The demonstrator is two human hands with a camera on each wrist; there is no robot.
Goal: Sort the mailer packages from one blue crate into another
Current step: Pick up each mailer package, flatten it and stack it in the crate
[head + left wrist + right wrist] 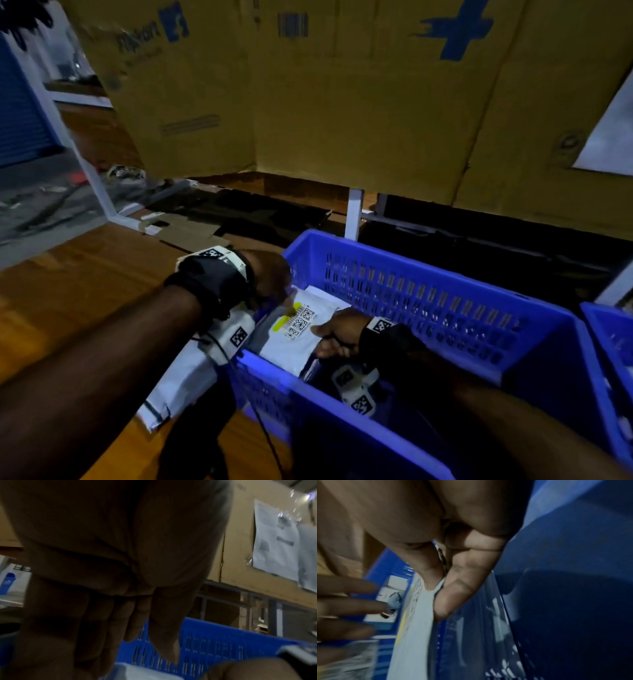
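Observation:
A white mailer [294, 339] with a yellow-striped code label lies tilted at the left end of a blue crate [428, 267]. My right hand [337, 337] reaches into the crate and pinches the mailer's right edge between thumb and fingers; the right wrist view shows this pinch of the right hand [435, 599] on the mailer [414, 635]. My left hand [274, 281] sits at the crate's left corner, its fingers straight, by the mailer's top edge. In the left wrist view the left hand [145, 646] hangs with straight fingers before the crate wall [214, 646].
Another white mailer [181, 380] lies on the wooden table [68, 281] under my left wrist, outside the crate. A second blue crate [609, 342] shows at the right edge. Large cardboard sheets [342, 102] stand behind the table.

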